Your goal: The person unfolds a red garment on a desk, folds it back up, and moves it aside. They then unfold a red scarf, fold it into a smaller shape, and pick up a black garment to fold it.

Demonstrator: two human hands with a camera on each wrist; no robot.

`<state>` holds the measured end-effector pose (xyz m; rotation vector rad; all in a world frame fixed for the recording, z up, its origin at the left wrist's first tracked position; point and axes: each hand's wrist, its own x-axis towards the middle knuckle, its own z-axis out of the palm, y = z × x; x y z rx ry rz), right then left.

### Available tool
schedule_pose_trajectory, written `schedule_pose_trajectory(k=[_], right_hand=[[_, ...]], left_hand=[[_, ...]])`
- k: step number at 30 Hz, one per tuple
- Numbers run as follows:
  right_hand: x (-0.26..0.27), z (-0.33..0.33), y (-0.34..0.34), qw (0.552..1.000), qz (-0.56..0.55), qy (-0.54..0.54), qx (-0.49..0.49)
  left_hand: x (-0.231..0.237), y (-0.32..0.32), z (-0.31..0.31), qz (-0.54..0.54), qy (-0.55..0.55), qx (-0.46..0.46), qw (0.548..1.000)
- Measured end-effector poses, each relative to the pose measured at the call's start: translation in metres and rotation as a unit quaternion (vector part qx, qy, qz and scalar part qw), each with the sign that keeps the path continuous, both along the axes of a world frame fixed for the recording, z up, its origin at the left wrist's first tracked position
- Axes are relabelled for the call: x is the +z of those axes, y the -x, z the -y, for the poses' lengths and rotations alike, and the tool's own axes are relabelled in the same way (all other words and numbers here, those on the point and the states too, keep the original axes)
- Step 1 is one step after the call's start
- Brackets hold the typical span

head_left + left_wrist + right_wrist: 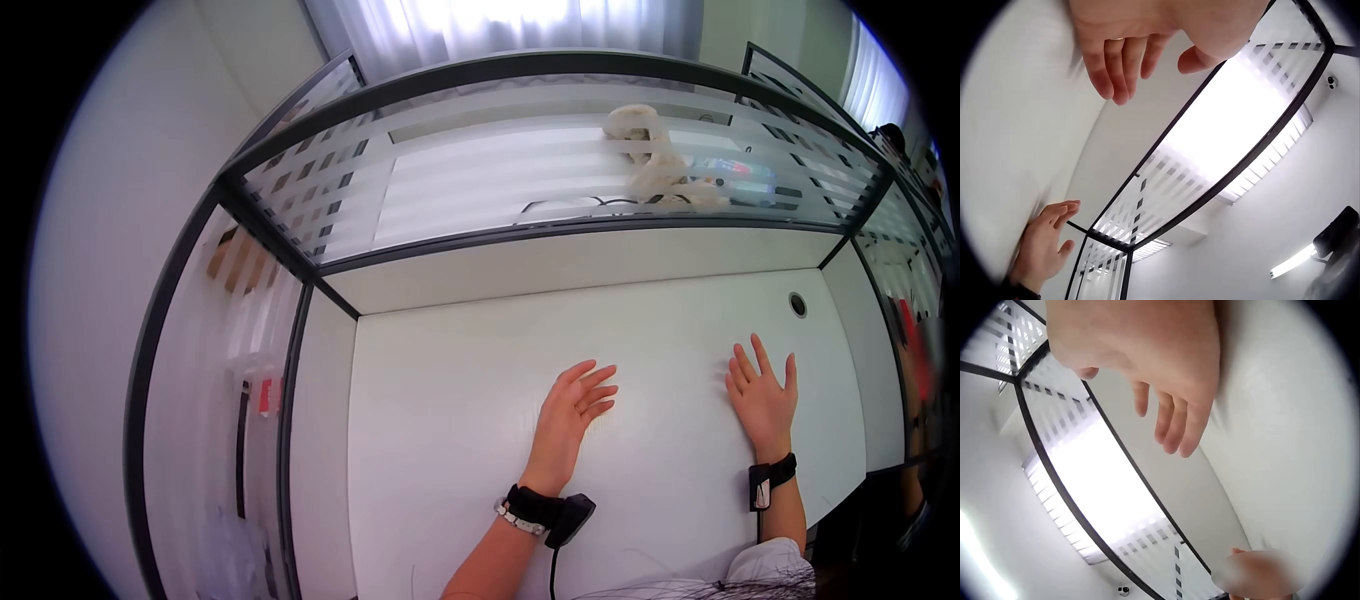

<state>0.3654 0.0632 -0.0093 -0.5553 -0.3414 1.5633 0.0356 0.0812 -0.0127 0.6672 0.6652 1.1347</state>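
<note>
Tabletop (440,400) lies beneath left hand (568,420) and right hand (766,405), each grip loosely spread, holding nothing.

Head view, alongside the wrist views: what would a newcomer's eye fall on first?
Probably the bare left hand, near the middle of the smooth white desktop, and the bare right hand, toward its right side, both holding nothing. Next, perhaps, the dark-framed, striped translucent partition along the desktop's far edge, with a cream-coloured, soft-looking item behind its right half.
</note>
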Motion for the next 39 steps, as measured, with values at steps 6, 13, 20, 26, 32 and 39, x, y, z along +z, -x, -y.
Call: schedule_pose_trajectory(k=[6,13,20,26,32,39], right_hand=[[-0.004,0.0,-0.003,0.999,-0.03,-0.011,0.001],[-0.007,0.0,-0.006,0.999,-0.049,-0.002,-0.021],[-0.012,-0.001,-0.009,1.0,-0.014,0.005,-0.028],[-0.013,-0.002,-0.009,1.0,0.0,0.006,-0.027],[-0.013,-0.002,-0.009,1.0,0.006,0.01,-0.028],[-0.013,-0.003,-0.009,0.998,0.017,0.028,-0.045]], left_hand=[[0.002,0.01,-0.002,0.094,0.044,0.018,0.994],[-0.001,0.014,-0.004,0.172,0.089,0.051,0.98],[-0.002,0.011,-0.002,0.145,0.067,0.038,0.986],[-0.005,0.012,-0.003,0.142,0.071,0.033,0.987],[-0.004,0.012,-0.004,0.139,0.076,0.031,0.987],[-0.004,0.011,-0.005,0.135,0.08,0.03,0.987]])
